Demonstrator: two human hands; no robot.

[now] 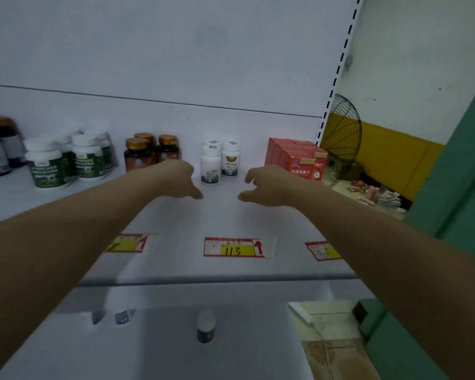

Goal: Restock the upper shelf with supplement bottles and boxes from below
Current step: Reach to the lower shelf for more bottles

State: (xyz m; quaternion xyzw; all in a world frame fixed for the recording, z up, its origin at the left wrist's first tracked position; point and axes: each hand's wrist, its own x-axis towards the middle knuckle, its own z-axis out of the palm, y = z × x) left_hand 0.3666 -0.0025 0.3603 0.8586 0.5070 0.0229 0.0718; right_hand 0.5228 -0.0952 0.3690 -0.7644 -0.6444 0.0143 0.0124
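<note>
Both forearms fill the lower corners of my view and run up over the upper shelf (231, 215). There the left hand (180, 178) and the right hand (269, 185) hover apart, just in front of the white bottles (211, 165). Neither hand has hold of anything. The fingers (251, 177) hang loosely curled, thumbs pointing inward at each other, with bare shelf between them.

I read this as the gap between loads: hands empty up top, stock waiting below. On the lower shelf (148, 352) a small dark bottle (206, 326) with a pale cap stands alone. Two more bottles (122, 316) peek out from under the upper shelf's front lip.

The next move, as I judge it, is to draw both arms back over that lip, past the price tag (232, 247), and reach down for the dark bottle.

Room up top is generous. The front half of the shelf is bare, and there is a gap between the white bottles and the red boxes (299, 160). Another lies between the white bottles and the amber bottles (148, 153). The green-labelled bottles (66, 163) stand well to the left. The red boxes sit close against the slotted upright (329, 100), so I would not add anything on that side.
</note>
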